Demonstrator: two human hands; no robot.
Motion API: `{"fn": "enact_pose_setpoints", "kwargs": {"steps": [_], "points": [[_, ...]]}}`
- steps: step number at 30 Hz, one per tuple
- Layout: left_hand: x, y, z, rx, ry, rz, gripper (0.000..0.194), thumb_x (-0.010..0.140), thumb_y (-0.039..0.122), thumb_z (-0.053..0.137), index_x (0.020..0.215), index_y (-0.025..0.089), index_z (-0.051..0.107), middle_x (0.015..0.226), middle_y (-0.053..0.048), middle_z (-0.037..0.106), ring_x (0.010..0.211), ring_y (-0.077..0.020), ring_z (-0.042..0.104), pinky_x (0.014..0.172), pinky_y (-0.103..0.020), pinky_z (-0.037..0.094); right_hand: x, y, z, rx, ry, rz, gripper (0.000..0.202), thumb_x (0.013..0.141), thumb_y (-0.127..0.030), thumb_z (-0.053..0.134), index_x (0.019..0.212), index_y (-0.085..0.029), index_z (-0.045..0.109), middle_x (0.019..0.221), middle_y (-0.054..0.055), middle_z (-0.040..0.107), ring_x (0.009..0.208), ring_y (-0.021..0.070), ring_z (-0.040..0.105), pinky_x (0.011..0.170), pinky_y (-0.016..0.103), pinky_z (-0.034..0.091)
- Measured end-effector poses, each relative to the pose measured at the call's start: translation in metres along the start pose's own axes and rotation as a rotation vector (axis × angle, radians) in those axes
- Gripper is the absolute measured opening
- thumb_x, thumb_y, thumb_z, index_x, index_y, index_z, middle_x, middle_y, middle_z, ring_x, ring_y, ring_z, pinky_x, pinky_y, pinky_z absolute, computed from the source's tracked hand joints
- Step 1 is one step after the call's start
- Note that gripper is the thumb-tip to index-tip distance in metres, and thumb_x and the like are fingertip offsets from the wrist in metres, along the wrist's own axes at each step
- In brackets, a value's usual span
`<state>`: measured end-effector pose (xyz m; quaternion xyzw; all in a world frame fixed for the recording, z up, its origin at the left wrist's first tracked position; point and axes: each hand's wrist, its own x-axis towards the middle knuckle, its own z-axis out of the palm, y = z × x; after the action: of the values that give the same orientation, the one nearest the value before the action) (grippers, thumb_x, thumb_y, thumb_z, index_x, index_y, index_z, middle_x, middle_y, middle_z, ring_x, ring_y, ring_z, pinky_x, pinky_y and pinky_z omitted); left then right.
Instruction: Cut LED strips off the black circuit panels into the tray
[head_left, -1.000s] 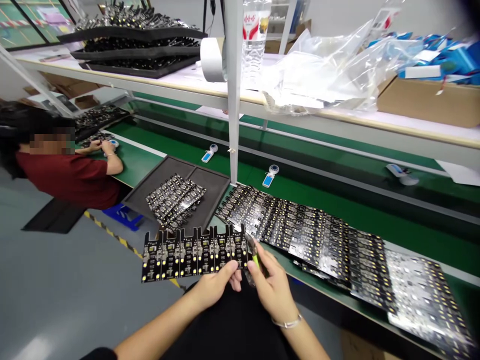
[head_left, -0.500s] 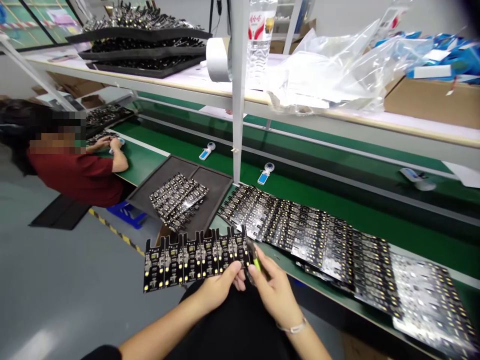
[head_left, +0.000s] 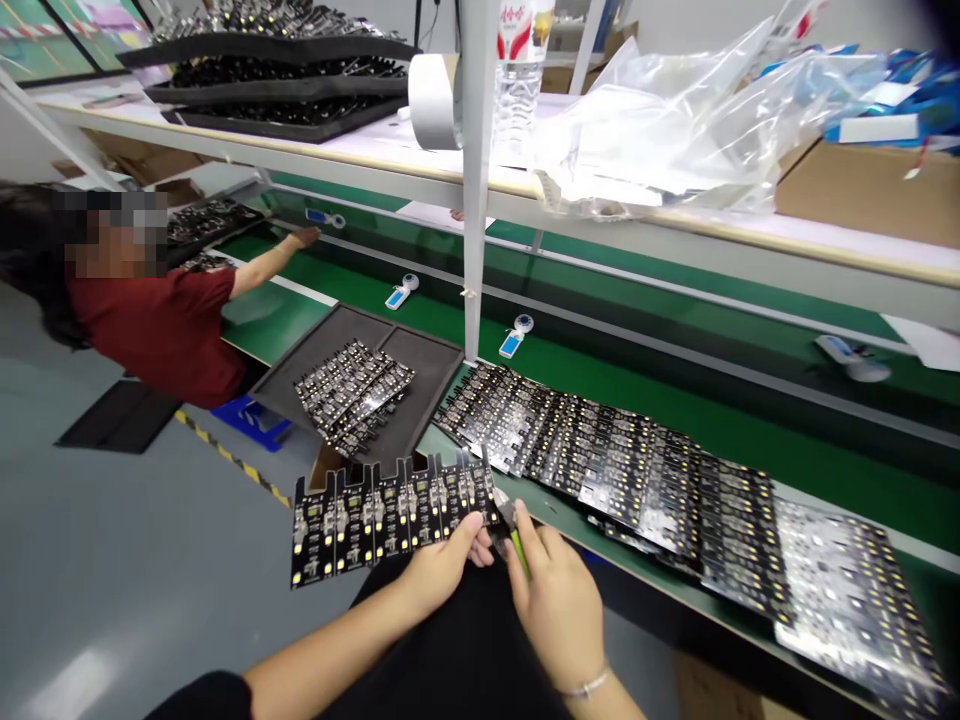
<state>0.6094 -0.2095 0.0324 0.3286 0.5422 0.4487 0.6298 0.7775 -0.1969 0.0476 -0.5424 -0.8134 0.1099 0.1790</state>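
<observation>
My left hand (head_left: 442, 570) pinches the right end of a black circuit board panel (head_left: 390, 515), thumb on top. The panel is a row of joined narrow boards with yellow-white square parts and notched upper ends. My right hand (head_left: 559, 590) is closed round green-handled pliers (head_left: 517, 550). Their metal jaws are at the panel's right edge, close to my left fingertips; whether they grip the board I cannot tell. Both hands are above my lap, in front of the bench edge.
Overlapping board panels (head_left: 637, 470) line the bench to the right. A black tray (head_left: 427, 375) holds more boards. Small white-and-blue devices (head_left: 516, 337) lie on the green belt (head_left: 600, 375). A post (head_left: 472, 220) rises to the loaded shelf. A co-worker in red (head_left: 165, 330) sits at left.
The pliers and my right hand have turned slightly at the panel's edge. The co-worker's arm has stretched out over the belt, near a small device. The devices on the belt have shifted slightly left.
</observation>
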Motion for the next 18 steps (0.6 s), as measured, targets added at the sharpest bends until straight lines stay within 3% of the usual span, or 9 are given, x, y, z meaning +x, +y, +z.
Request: {"fn": "enact_pose_setpoints", "kwargs": {"steps": [4,11,15,18], "points": [[0.003,-0.002,0.005,0.009,0.034,-0.006,0.052,0.085,0.063,0.047,0.075,0.016,0.067,0.065,-0.002,0.068,0.067,-0.0156,0.063,0.075,-0.030,0.052,-0.004,-0.007,0.004,-0.189,0.061,0.017,0.049,0.094,-0.032,0.046,0.142,-0.022,0.042,0.086,0.010,0.063,0.075,0.0242,0.061,0.068,0.037,0.052],[0.007,-0.002,0.003,-0.068,0.098,0.002,0.051,0.082,0.063,0.052,0.073,0.016,0.068,0.063,-0.003,0.068,0.063,-0.0156,0.062,0.069,-0.029,0.053,0.008,0.014,-0.001,0.248,-0.156,-0.078,0.047,0.095,-0.034,0.043,0.141,-0.025,0.043,0.096,0.005,0.067,0.080,0.0169,0.064,0.073,0.026,0.052],[0.013,0.001,0.002,-0.042,0.171,0.006,0.052,0.081,0.065,0.051,0.072,0.017,0.066,0.064,-0.003,0.067,0.063,-0.0167,0.062,0.069,-0.030,0.053,0.006,0.008,0.004,-0.025,-0.111,0.012,0.047,0.096,-0.032,0.041,0.142,-0.025,0.042,0.092,0.008,0.065,0.077,0.0191,0.062,0.073,0.030,0.050],[0.020,0.002,-0.023,0.212,0.228,0.011,0.051,0.085,0.063,0.044,0.066,0.021,0.065,0.059,-0.002,0.064,0.062,-0.0192,0.062,0.071,-0.032,0.052,0.009,0.016,0.022,-0.211,-0.215,0.022,0.048,0.094,-0.031,0.044,0.142,-0.028,0.041,0.094,0.008,0.064,0.080,0.0209,0.062,0.072,0.031,0.048]]}}
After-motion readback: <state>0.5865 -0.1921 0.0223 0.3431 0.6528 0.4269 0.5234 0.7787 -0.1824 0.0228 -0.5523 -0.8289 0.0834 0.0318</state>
